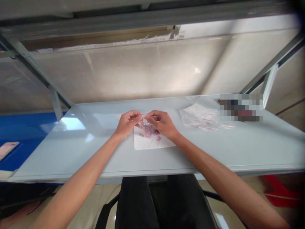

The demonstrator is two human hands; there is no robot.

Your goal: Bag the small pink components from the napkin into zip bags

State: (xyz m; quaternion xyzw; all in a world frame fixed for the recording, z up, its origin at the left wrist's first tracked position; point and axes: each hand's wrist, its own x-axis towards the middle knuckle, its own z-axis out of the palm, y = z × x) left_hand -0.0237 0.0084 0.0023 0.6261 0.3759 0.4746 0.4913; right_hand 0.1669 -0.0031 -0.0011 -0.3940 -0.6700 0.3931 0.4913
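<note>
My left hand [128,124] and my right hand [163,124] pinch the top edges of a small clear zip bag [147,128] from either side, with the red-lined seal stretched between them. Pinkish-red items show through the plastic low in the bag. The bag hangs just over a white paper sheet [147,142], where a few small red pieces [158,138] lie near my right hand. To the right of that hand lies a loose pile of clear zip bags with red seals [200,117].
The hands work on a pale grey-blue table [214,152] under a metal-framed shelf [119,70]. A pixelated, unreadable object [240,108] sits at the far right. A blue surface [23,136] with a pink flat item [8,149] lies to the left, and a red object [278,194] stands on the floor.
</note>
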